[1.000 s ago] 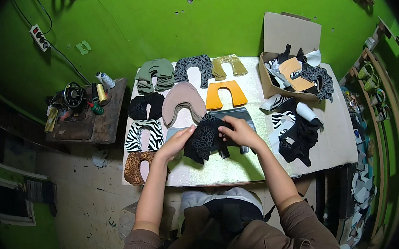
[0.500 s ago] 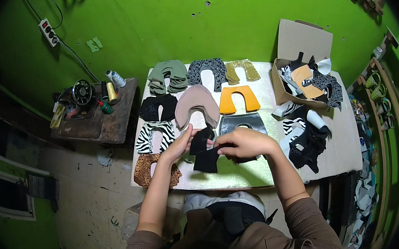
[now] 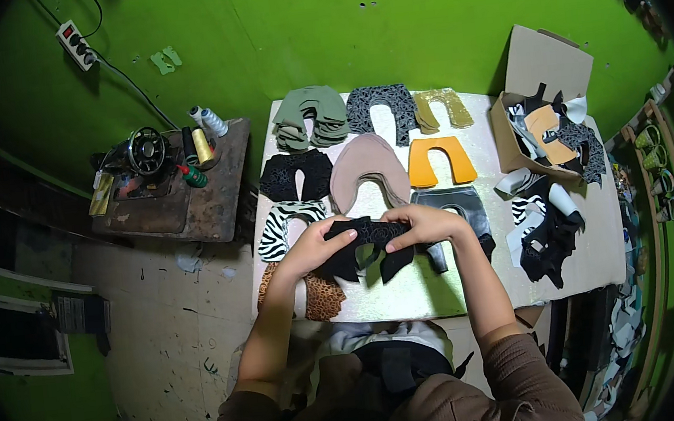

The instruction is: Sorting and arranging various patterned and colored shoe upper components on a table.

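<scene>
Over the near part of the table, my left hand (image 3: 318,249) and my right hand (image 3: 426,226) grip black U-shaped cut pieces (image 3: 344,263) by their two sides. Both thumbs press on top, while the other fingers are mostly hidden underneath. A faint pattern shows on the upper band, and the legs hang toward me. Under my left wrist lie leopard-print pieces (image 3: 323,297), with zebra-print pieces (image 3: 274,231) just beyond. Shiny black pieces (image 3: 476,225) lie beside my right hand. A pinkish-beige stack (image 3: 361,167) sits just past both hands.
Farther back lie green (image 3: 309,108), grey patterned (image 3: 379,99), gold (image 3: 425,113), orange (image 3: 429,153) and black (image 3: 281,175) stacks. At right, a cardboard box (image 3: 533,139) holds scraps, with a scrap pile (image 3: 550,230) before it. A sewing machine (image 3: 145,152) stands at left.
The black pieces were bunched and tilted between my hands; now they are spread level, legs toward me. My right hand has turned to grip the right side. The view has shifted slightly.
</scene>
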